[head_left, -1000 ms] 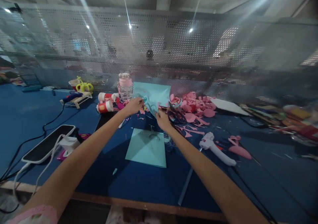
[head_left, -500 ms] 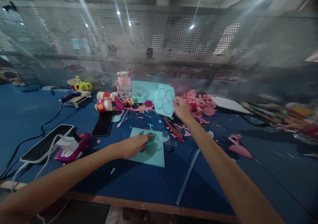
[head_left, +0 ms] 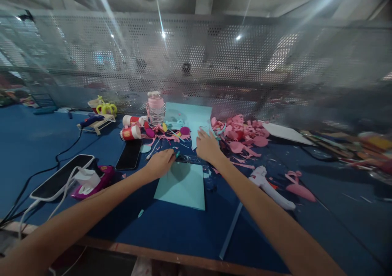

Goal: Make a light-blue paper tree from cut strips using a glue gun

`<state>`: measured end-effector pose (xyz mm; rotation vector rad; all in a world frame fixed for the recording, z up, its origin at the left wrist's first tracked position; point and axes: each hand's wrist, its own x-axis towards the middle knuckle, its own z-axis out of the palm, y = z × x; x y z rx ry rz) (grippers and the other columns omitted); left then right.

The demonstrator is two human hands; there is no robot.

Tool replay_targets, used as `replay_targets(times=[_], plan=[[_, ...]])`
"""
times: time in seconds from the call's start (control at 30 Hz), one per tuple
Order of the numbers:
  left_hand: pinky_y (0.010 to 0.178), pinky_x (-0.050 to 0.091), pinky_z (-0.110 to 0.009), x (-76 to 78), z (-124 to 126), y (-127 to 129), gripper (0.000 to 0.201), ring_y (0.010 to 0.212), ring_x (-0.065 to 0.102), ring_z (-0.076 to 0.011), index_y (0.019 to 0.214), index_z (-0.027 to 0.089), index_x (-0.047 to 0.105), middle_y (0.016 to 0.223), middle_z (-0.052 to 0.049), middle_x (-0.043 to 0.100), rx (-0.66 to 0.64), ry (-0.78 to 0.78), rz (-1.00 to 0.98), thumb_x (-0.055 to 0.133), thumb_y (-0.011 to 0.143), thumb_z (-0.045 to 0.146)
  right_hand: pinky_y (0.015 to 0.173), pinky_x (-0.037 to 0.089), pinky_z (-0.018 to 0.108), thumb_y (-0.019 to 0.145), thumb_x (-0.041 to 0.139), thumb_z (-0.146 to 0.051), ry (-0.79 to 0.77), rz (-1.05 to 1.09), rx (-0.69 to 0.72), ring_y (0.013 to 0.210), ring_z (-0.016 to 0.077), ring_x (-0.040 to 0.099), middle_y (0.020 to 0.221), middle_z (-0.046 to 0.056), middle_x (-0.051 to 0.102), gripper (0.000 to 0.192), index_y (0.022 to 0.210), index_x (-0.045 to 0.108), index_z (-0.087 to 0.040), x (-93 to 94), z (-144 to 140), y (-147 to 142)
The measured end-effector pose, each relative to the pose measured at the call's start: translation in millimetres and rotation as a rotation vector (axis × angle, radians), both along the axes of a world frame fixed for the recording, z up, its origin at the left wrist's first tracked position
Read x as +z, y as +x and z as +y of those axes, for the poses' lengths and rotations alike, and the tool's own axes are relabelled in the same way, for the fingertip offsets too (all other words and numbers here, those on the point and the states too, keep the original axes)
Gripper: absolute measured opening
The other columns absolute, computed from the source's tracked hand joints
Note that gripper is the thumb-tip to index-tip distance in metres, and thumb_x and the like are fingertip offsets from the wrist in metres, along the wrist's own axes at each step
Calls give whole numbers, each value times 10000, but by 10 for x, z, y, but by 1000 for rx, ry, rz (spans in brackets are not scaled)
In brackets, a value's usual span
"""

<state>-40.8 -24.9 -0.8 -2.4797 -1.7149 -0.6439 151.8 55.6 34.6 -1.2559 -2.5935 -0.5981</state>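
Note:
My right hand (head_left: 208,146) has its fingers on a light-blue sheet (head_left: 195,139) low over the table; a short dark curved line shows above the fingertips, and the hand hides much of the sheet. My left hand (head_left: 161,164) is closed around a small teal thing (head_left: 177,154), mostly hidden by the fingers. Just below the left hand lies a square stack of light-blue sheets (head_left: 183,188). Thin dark loops (head_left: 184,159) show at its upper edge, too blurred to name. Behind my right hand is a larger light-blue sheet (head_left: 200,112).
Pink cut pieces (head_left: 241,130) heap behind my right hand. A white glue gun (head_left: 269,188) lies beside my right forearm. On the left are a phone (head_left: 128,154), red-and-white cups (head_left: 131,133), a clear bottle (head_left: 156,107) and a purple case (head_left: 105,180) with cables.
My right hand has lowered the sheet with drawn circles and moved left. My left hand has shifted up and left off the stack with the teal thing. The glue gun has come into view.

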Motion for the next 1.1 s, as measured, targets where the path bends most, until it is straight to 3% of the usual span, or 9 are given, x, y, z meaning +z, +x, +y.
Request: replay_targets(times=[0.07,0.17,0.27,0.37,0.57,0.67,0.83,1.0,1.1], plan=[[637,419,-285,-54,49,86,183,729,568,-180,801,158,484,772,-70,592,135,168,-22,331,880,217,998,206,463,764,465,-302,-65,-40,-19,1192,304,360,1128,232,563,379,971,617,-23,-62,27,-127],[647,414,-284,-135,64,184,177,710,544,-170,757,166,460,734,-56,574,126,316,-45,329,873,188,902,325,432,826,370,-426,-121,-27,-43,1093,302,430,1008,207,608,473,970,611,-46,-99,129,-330],[649,412,-289,-177,41,194,192,671,520,-164,711,174,440,679,-41,551,58,362,-26,334,870,189,858,360,435,868,291,-443,-135,7,-80,1094,312,415,1089,230,557,528,1064,549,-27,-123,299,-526],[646,415,-290,-186,26,136,201,667,512,-163,695,179,431,664,-37,529,51,396,-59,334,871,187,845,391,411,868,371,-392,-193,22,-90,1089,295,430,1116,241,533,470,1114,502,-13,-158,489,-671],[656,434,-294,-190,58,26,144,714,528,-167,800,174,465,744,-51,545,127,374,-301,340,872,185,791,463,373,841,503,-269,-358,143,-39,952,198,551,1079,118,557,294,1081,528,-101,-165,586,-780],[760,443,-316,-152,66,9,135,847,524,-170,905,169,487,879,-70,553,98,318,-488,363,875,213,763,439,327,839,464,-200,-437,298,-3,899,214,570,932,165,614,197,921,577,-60,-112,457,-705],[839,425,-330,-113,57,61,121,938,511,-168,905,175,561,952,-62,548,-121,146,-591,503,799,171,615,457,269,864,351,-340,-639,643,50,716,156,589,787,103,647,295,749,529,-135,-32,154,-315],[847,407,-357,-182,40,144,143,932,498,-191,878,202,623,923,-45,577,-263,1,-359,604,737,214,536,468,230,825,357,-452,-873,904,110,663,128,596,736,82,648,355,653,471,-163,-47,-198,102],[859,408,-372,-163,17,159,204,983,474,-214,934,183,600,999,-73,561,-273,71,-256,603,745,260,501,436,217,773,430,-490,-983,997,117,599,110,558,683,56,627,360,630,477,-162,-71,-371,233]])
